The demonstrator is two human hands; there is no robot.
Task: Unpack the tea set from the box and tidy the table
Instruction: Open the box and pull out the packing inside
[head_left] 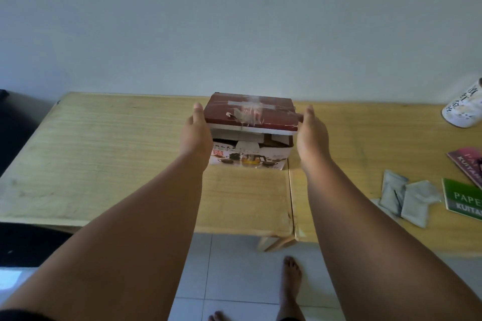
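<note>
Head view gives me both bare arms stretched forward to the tea set box (pixel 250 157), which stands near the far edge of a low wooden table (pixel 104 159), close to the seam where a 2nd table (pixel 365 164) butts against it on the right. The box's front panel carries a printed picture of a teapot and cups.

Its dark red lid (pixel 250 114), patched with clear tape, sits lifted off the box body on the near side, so I can see cardboard inserts in the gap underneath.

The left hand (pixel 196 129) lies flat against the lid's left end and the right hand (pixel 311 135) against its right end. The fingers I can see are extended rather than curled, pressing inward. The right thumb touches the lid's near right corner.

On the right table lie several grey sachets (pixel 409 198), a green booklet (pixel 463 199) and a pink booklet (pixel 467 163). A white container with dark characters (pixel 463 108) is further back.

Below the table edge, 1 bare foot (pixel 292 281) rests on pale floor tiles (pixel 229 268).
</note>
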